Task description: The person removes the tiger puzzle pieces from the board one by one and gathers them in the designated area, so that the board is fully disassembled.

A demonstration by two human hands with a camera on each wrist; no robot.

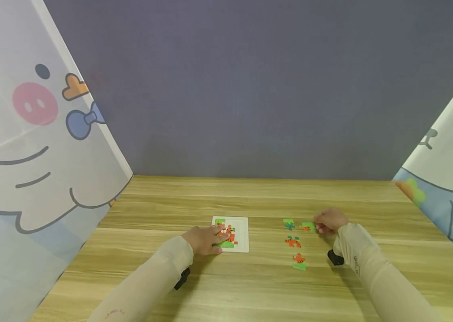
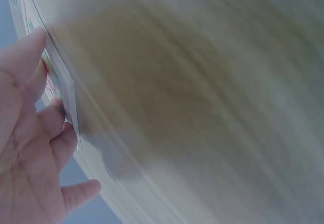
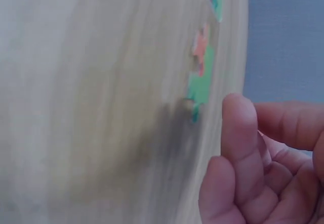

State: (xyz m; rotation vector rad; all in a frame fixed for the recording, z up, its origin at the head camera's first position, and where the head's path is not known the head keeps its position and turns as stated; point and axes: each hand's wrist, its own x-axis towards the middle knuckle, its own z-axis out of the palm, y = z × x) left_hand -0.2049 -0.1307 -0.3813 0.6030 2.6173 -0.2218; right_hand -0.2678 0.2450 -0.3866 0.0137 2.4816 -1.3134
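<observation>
A white puzzle tray (image 1: 243,232) lies on the table, with a partly assembled tiger picture (image 1: 230,239) along its left side. My left hand (image 1: 204,240) rests on it with fingers spread over the picture; in the left wrist view those fingers (image 2: 53,118) lie along the tray's edge. To the right, my right hand (image 1: 332,219) hovers beside a green-and-orange puzzle piece (image 1: 308,226), fingers loosely bent and nothing visible in them. The right wrist view has this piece (image 3: 201,85) flat on the table, apart from the fingertips (image 3: 238,115).
Left of that piece lies a green-and-teal piece (image 1: 288,224). Nearer me are an orange striped piece (image 1: 292,242) and an orange-and-green one (image 1: 299,261). A grey panel (image 1: 250,112) closes off the back of the wooden table (image 1: 162,201); printed cloths flank both sides.
</observation>
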